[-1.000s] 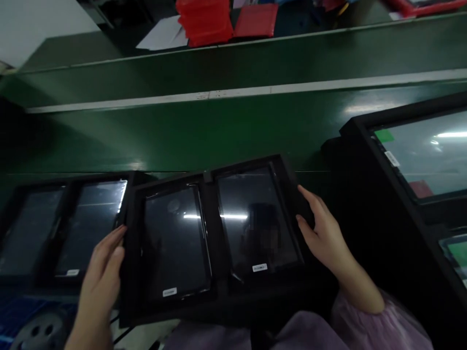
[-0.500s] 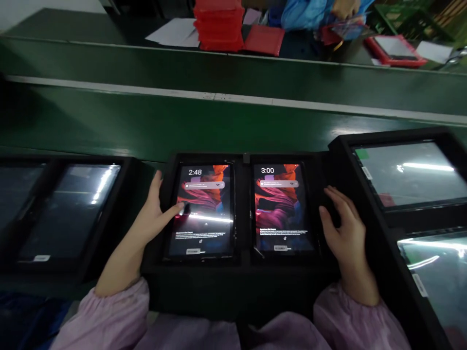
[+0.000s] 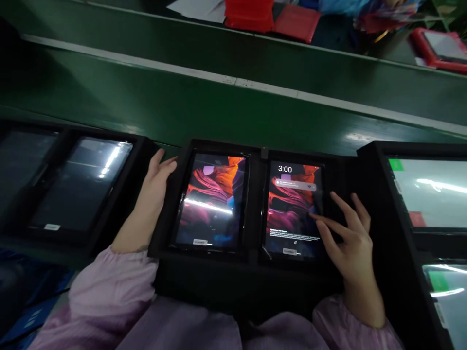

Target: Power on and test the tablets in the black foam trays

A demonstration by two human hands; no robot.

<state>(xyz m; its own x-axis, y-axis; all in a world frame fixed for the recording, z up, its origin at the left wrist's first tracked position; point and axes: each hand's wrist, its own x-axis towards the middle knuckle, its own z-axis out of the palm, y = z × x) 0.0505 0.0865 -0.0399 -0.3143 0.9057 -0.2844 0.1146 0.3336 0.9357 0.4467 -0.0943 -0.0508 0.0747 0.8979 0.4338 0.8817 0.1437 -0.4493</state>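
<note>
Two tablets lie side by side in a black tray (image 3: 254,204). The left tablet (image 3: 213,199) shows a red and purple canyon wallpaper without a clock. On the right tablet (image 3: 288,206) a lock screen reads 3:00, with a notification bar and small text. My left hand (image 3: 150,187) rests at the tray's left edge, thumb and fingers apart. Over the right edge of the right tablet, my right hand (image 3: 352,238) has its fingers spread, the index fingertip at the screen; whether it touches cannot be told.
Another black tray (image 3: 140,160) with dark-screened tablets stands at left. At right, a black tray (image 3: 375,165) holds tablets with pale, reflecting screens. Beyond the green bench (image 3: 233,116) lie red cases (image 3: 250,17), white paper (image 3: 200,8) and a co-worker's blue sleeve (image 3: 339,7).
The left tablet's clock, notification and text have vanished, leaving wallpaper. My left thumb has moved off its screen to the tray edge. My right hand has reached leftward onto the right tablet. The view has shifted.
</note>
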